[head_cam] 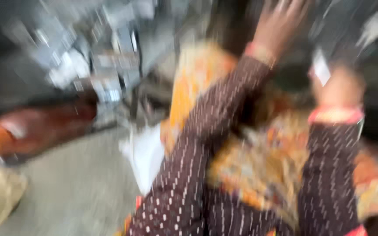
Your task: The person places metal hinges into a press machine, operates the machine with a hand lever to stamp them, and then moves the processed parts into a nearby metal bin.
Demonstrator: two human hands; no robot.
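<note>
The whole view is smeared by motion. My left hand (278, 24) reaches up at the top centre with its fingers spread and nothing visible in it; its dark brown dotted sleeve runs down to the bottom centre. My right hand (338, 87) is lower at the right, curled like a fist, with a small white piece (321, 69) sticking out at its upper left. Both wrists wear pinkish bangles. Orange patterned cloth (197, 74) lies under and between my arms.
A heap of grey metal parts (97, 65) fills the upper left. A glossy brown shoe-like shape (44, 126) lies at the left on the grey floor (79, 188). A white sheet (145, 153) sits beside my left sleeve.
</note>
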